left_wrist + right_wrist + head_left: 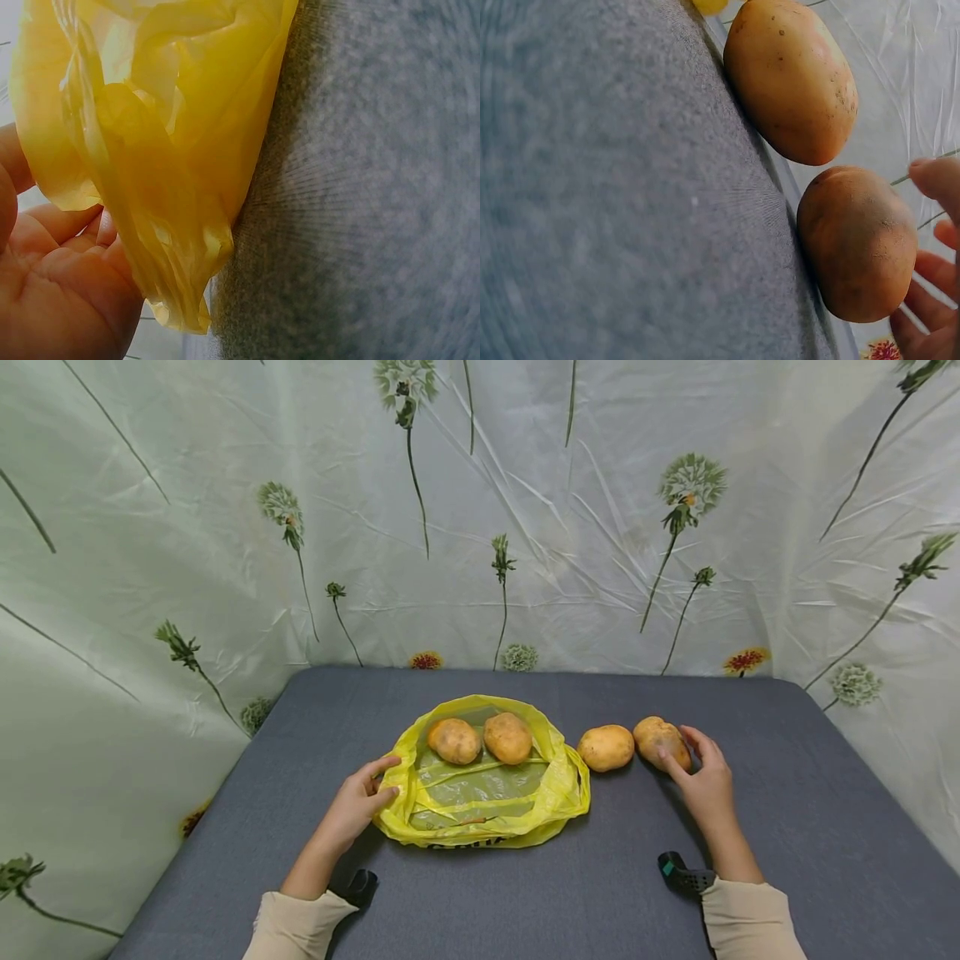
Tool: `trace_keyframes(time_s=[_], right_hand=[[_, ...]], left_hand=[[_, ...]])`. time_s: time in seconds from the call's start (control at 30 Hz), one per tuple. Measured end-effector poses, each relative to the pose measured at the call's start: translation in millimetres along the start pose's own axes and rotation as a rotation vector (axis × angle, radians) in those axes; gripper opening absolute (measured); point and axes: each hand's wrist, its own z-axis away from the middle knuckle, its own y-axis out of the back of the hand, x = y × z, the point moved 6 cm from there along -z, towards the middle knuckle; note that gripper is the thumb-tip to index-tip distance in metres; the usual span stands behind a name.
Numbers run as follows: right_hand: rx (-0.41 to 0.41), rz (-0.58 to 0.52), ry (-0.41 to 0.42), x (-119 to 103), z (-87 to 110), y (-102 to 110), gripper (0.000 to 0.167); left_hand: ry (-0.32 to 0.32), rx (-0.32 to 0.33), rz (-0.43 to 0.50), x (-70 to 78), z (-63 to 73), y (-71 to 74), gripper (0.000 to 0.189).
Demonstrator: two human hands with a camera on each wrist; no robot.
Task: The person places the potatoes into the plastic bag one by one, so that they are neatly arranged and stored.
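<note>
A yellow plastic bag (562,781) lies with its mouth spread upward, two potatoes (507,738) inside at its far side. My left hand (358,802) holds the bag's left rim, thumb and index finger apart along the edge; in the left wrist view the crumpled plastic (180,150) hides part of the fingers. Right of the bag sits a potato (606,748), and beyond it another potato (654,735). Around that outer potato my right hand (708,781) is spread. In the right wrist view its thumb stands off from the potato (859,244), fingers close at its side.
Everything rests on a dark grey cloth-covered table (517,910). Behind and to the sides hangs a pale curtain (600,527) printed with dandelions. Black wrist devices (684,875) sit at both sleeve cuffs.
</note>
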Motion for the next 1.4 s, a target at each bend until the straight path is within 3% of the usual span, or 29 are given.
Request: trace_keyframes(time_s=[0.23,0.73,1.4], right_hand=[[-0.114,0.049,-0.076,10,3.9,-5,0.055],[-0.082,0.071,-0.070,11,2.8,-5,0.054],[-0.008,-0.012,-0.055,-5,0.3,-2,0.056]], left_hand=[[-0.004,0.003,0.007,-1.2,0.6,-0.3,0.046],[-0.011,-0.001,0.010,-2.0,0.2,0.1,0.046],[-0.021,0.004,0.010,-2.2,-0.3,1.0,0.046]])
